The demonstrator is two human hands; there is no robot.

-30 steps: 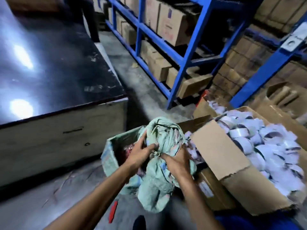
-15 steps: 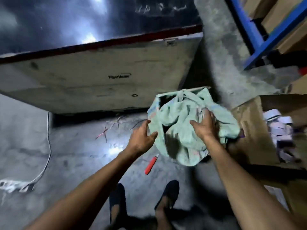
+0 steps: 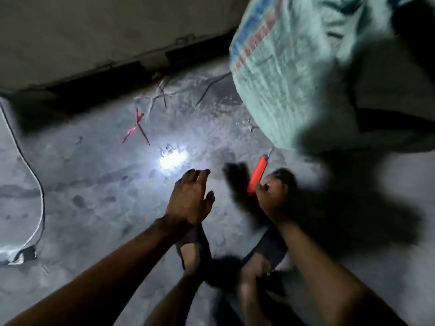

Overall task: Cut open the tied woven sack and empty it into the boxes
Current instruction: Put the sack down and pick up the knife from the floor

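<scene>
The pale green woven sack (image 3: 294, 74) fills the upper right, hanging or resting just above the floor, and no hand touches it. A red cutter (image 3: 258, 173) lies on the grey floor below the sack's lower edge. My right hand (image 3: 274, 196) is down at the cutter's near end, fingers curled, thumb against the red handle; blur hides whether it grips. My left hand (image 3: 191, 199) hovers open above the floor, left of the cutter, holding nothing. The boxes are out of view.
My two sandalled feet (image 3: 194, 251) stand just behind the hands. Red string scraps (image 3: 136, 128) lie on the floor ahead. The wooden platform's base (image 3: 94, 43) runs across the top. A white cable (image 3: 35, 180) curves down the left to a plug.
Both hands have let go of the sack and dropped toward the floor. The view has tipped down, and my right hand has reached the red cutter.
</scene>
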